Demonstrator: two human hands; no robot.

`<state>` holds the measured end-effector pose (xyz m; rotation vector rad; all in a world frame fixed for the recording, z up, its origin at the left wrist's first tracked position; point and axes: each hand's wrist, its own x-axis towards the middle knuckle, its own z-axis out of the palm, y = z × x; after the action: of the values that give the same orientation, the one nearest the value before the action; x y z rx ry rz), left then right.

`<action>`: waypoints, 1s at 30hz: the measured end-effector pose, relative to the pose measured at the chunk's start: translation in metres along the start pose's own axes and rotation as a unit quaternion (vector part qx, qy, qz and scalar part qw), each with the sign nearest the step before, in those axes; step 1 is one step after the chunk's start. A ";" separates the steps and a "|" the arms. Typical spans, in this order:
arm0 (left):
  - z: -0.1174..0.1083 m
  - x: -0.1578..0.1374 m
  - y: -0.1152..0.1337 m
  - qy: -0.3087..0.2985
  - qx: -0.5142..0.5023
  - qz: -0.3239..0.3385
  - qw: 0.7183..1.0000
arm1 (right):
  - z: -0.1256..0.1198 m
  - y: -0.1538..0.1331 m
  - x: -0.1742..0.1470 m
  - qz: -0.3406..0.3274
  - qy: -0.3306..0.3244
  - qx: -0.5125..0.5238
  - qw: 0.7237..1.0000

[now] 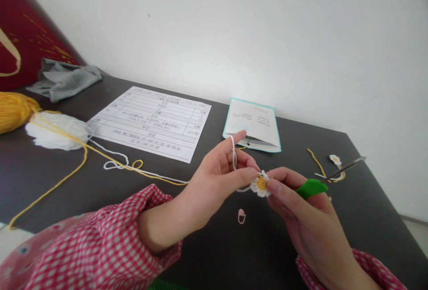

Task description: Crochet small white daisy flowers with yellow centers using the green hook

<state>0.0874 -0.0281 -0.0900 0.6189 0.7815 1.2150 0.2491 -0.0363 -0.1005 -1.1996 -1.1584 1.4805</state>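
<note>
Centrally, low over the dark table [50,178]: a small crocheted daisy [260,185], white looped petals round a yellow centre, sits pinched between both hands. Left hand [217,178] mostly closed, thumb and middle fingers pressing the flower's left edge; index finger raised, white yarn [140,169] looped once over it and trailing back across the table. Right hand [297,201] curled shut, thumb and forefinger touching the flower's right edge, and gripping a crochet hook [329,179] — bright green, smooth plastic handle, thin grey metal shaft angled up and away to the right. Hook tip not visible; hidden by fingers.

Both sleeves red-and-white gingham, soft woven cloth.

Just below the flower, lying on the table, a small pink stitch marker [241,215], safety-pin shape. Right of the hands, a second finished daisy [335,160] with loose yellow and white thread ends. Far left: fluffy white yarn ball [56,130] touching a yellow yarn ball [13,111]; yellow strand snakes toward the near edge. Behind the hands, a printed sheet [150,123] with a table grid, flat, and a teal-bordered paper packet [253,124]. Crumpled grey cloth [63,79] at back left.
</note>
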 end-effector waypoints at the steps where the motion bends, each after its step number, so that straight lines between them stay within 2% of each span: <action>1: 0.000 0.000 0.000 0.000 0.001 -0.001 1.000 | 0.000 0.000 0.000 -0.001 0.000 0.000 1.000; 13: -0.002 -0.001 -0.002 -0.016 0.003 0.002 1.000 | 0.001 -0.001 0.002 -0.003 -0.001 0.008 1.000; 21: 0.001 -0.002 0.000 -0.027 0.028 -0.019 0.999 | 0.001 0.000 0.003 -0.016 0.008 0.022 1.000; 30: 0.001 -0.001 0.000 -0.036 0.045 -0.021 0.998 | -0.001 0.001 0.000 -0.004 0.027 0.018 0.999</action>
<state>0.0876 -0.0294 -0.0888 0.7139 0.7881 1.1168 0.2496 -0.0368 -0.1020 -1.2022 -1.0952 1.4498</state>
